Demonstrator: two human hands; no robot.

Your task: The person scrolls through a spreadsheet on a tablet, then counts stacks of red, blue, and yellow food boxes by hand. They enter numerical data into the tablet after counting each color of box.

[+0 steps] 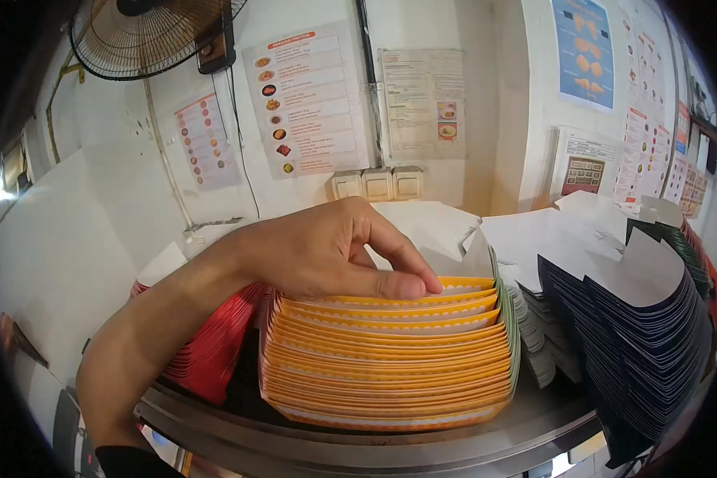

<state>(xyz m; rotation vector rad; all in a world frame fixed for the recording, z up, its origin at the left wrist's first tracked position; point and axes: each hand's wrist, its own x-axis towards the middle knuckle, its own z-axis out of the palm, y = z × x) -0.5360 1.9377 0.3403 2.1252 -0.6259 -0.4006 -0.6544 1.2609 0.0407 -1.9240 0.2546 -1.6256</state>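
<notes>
My left hand (pixel 327 251) reaches in from the lower left and bends over a stack of yellow paper food trays (pixel 386 366). Its thumb and index finger are pinched together at the front rim of the uppermost yellow paper tray (pixel 472 283). The other fingers are mostly hidden behind the hand. White scalloped edging runs along the trays' rims, and the upper few sit slightly apart from one another. My right hand is out of view.
Red folded cartons (pixel 215 350) stand left of the yellow stack, dark blue ones (pixel 645 350) at the right. White card pieces (pixel 546 239) lie behind. A metal shelf edge (pixel 358 456) runs in front. Overhead at left hangs a wall fan (pixel 147 36).
</notes>
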